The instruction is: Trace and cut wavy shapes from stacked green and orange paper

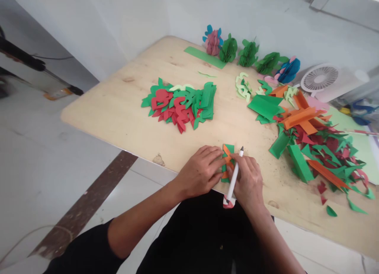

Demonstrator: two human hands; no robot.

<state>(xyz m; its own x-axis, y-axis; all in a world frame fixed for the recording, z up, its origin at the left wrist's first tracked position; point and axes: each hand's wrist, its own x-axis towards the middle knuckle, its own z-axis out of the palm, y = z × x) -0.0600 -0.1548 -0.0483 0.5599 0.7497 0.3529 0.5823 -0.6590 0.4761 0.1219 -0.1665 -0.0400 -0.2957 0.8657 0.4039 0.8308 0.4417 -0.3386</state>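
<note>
Near the table's front edge lies a small green paper rectangle [224, 179] with an orange paper cut-out [227, 151] on top of it. My left hand [204, 171] comes from the left, its bent fingertips pressing the papers down along their left side. At their right side, my right hand [248, 181] is closed around a slim white pen [233, 178] with dark ends, its thumb and fingertips touching the orange cut-out. The pen slants across the hand, one end up past the fingers. Part of the cut-out is hidden by my fingers.
Red and green cut-outs [180, 106] are heaped left of centre. Green, orange and red scraps [322, 147] spread over the right side. Folded paper figures [248, 53] stand along the wall, near a green strip [204, 57] and a small white fan [319, 78].
</note>
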